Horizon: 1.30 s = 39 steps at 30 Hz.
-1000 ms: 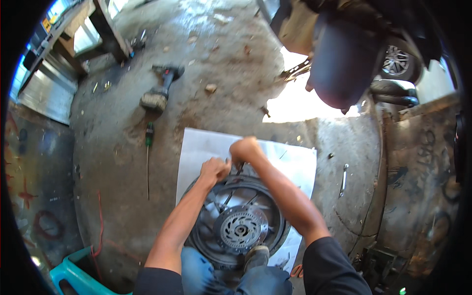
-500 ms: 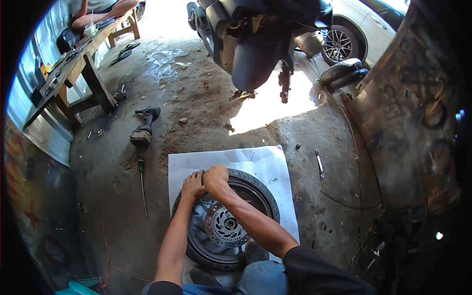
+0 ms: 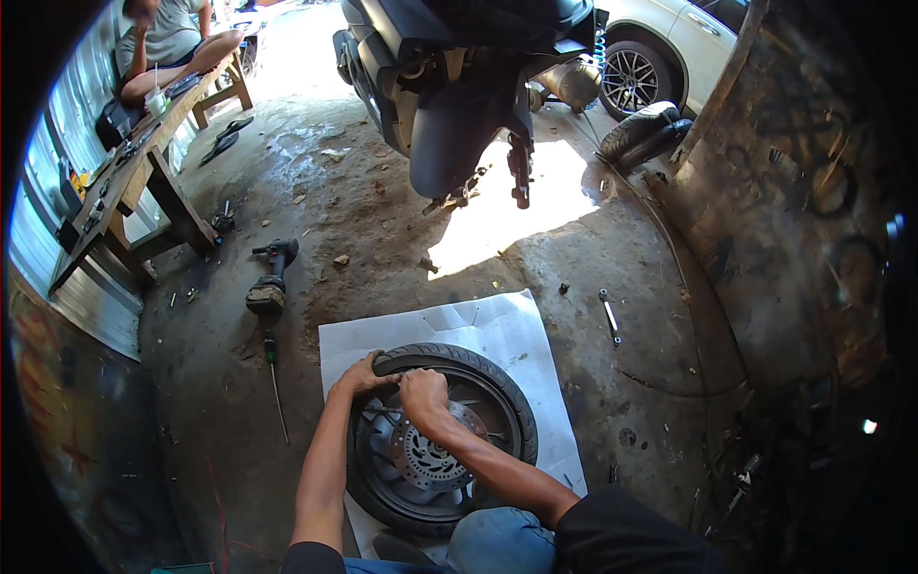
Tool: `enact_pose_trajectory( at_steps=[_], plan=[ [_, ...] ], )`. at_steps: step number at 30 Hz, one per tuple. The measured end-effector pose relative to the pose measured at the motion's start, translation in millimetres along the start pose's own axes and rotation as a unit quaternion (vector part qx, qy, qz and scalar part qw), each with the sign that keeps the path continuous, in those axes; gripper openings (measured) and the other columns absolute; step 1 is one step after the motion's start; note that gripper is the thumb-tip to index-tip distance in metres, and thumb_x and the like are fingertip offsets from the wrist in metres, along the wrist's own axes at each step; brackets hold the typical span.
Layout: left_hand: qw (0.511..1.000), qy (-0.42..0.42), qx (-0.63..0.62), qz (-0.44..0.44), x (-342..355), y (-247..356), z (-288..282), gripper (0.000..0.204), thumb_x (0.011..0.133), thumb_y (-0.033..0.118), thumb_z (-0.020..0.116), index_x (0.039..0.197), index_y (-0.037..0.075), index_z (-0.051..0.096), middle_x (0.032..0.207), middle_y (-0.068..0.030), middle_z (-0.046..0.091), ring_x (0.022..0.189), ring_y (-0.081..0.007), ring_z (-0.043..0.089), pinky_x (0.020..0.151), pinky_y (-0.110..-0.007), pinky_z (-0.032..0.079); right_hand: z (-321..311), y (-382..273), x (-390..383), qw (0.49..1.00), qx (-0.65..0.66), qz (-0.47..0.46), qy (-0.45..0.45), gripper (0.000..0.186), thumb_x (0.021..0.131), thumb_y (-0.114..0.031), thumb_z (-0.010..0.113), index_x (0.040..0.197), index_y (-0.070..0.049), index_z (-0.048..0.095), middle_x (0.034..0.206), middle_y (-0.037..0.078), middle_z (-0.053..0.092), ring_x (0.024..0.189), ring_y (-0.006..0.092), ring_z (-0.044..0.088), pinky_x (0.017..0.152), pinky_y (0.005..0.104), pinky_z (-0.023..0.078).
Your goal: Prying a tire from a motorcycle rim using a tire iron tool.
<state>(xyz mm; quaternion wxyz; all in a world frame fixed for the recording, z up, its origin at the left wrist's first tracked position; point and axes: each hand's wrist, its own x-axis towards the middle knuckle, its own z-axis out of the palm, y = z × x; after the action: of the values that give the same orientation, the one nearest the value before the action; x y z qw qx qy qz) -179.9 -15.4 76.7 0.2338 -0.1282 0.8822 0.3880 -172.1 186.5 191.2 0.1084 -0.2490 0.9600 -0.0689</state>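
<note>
A motorcycle wheel with a black tyre (image 3: 512,394) lies flat on a white sheet (image 3: 550,421), its drilled brake disc (image 3: 411,464) facing up. At the far left of the wheel, my left hand (image 3: 360,375) grips the tyre, its thumb stretched toward my right hand. My right hand (image 3: 424,394) is closed in a fist over the inner edge of the rim, close beside the left thumb. What the fist holds, if anything, is hidden. My right forearm crosses above the disc, and my jeans-clad knee (image 3: 502,541) is at the wheel's near edge.
A cordless impact wrench (image 3: 269,282) and a long green-handled screwdriver (image 3: 273,368) lie left of the sheet. On the right is a spanner (image 3: 610,318). Ahead stands a scooter (image 3: 454,124); a person (image 3: 177,48) sits on the wooden bench (image 3: 143,172).
My right fist has moved inward from the tyre to the rim's inner edge. My left hand has shifted left along the tyre and apart from the right. The head view has shifted slightly.
</note>
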Motion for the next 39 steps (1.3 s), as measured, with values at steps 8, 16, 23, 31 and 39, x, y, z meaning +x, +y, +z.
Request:
enact_pose_trajectory(
  at_steps=[8, 16, 23, 31, 39],
  plan=[
    [1.0, 0.011, -0.029, 0.004, -1.5, -5.7, 1.8, 0.126, 0.056, 0.073, 0.089, 0.15, 0.0, 0.047, 0.14, -0.0256, 0.062, 0.135, -0.0373, 0.057, 0.114, -0.044, 0.043, 46.6, 17.2, -32.6, 0.993, 0.076, 0.053, 0.07, 0.016, 0.093, -0.016, 0.059, 0.091, -0.005, 0.072, 0.09, 0.016, 0.076, 0.082, 0.033, 0.077, 0.069, 0.0443, 0.06],
    [0.998, 0.048, 0.028, 0.003, 0.2, 9.5, -2.0, 0.129, 0.051, 0.08, 0.085, 0.149, 0.004, 0.048, 0.131, -0.0284, 0.066, 0.127, -0.0421, 0.061, 0.107, -0.048, 0.048, 58.8, 46.7, -56.4, 0.985, 0.132, 0.02, 0.113, 0.012, 0.096, -0.019, 0.062, 0.094, -0.008, 0.064, 0.092, 0.014, 0.07, 0.084, 0.0345, 0.072, 0.068, 0.0457, 0.057],
    [0.992, 0.082, 0.083, -0.038, -18.8, 20.1, 1.5, 0.13, 0.051, 0.076, 0.088, 0.152, 0.006, 0.045, 0.135, -0.0266, 0.063, 0.128, -0.0436, 0.059, 0.109, -0.049, 0.047, 83.4, 60.6, -63.2, 0.962, 0.115, -0.026, 0.244, 0.023, 0.098, -0.026, 0.064, 0.104, -0.003, 0.064, 0.104, 0.016, 0.058, 0.097, 0.0349, 0.06, 0.082, 0.0455, 0.047],
    [0.989, 0.098, 0.099, -0.055, -30.8, 35.7, 6.7, 0.124, 0.052, 0.072, 0.09, 0.149, 0.007, 0.047, 0.134, -0.0265, 0.063, 0.127, -0.044, 0.059, 0.107, -0.049, 0.048, 89.7, 90.8, -51.4, 0.967, 0.181, -0.025, 0.175, 0.036, 0.105, -0.036, 0.054, 0.098, -0.003, 0.067, 0.094, 0.019, 0.067, 0.088, 0.0404, 0.065, 0.077, 0.0483, 0.05],
    [0.979, 0.136, 0.127, -0.085, -39.8, 50.8, 7.9, 0.11, 0.058, 0.063, 0.091, 0.146, 0.011, 0.05, 0.131, -0.0242, 0.064, 0.124, -0.0438, 0.061, 0.102, -0.052, 0.05, 84.6, 122.5, -27.3, 0.939, 0.341, -0.009, -0.033, 0.05, 0.105, -0.05, 0.051, 0.1, -0.006, 0.075, 0.079, 0.024, 0.069, 0.079, 0.0469, 0.067, 0.07, 0.0523, 0.051]
  ],
)
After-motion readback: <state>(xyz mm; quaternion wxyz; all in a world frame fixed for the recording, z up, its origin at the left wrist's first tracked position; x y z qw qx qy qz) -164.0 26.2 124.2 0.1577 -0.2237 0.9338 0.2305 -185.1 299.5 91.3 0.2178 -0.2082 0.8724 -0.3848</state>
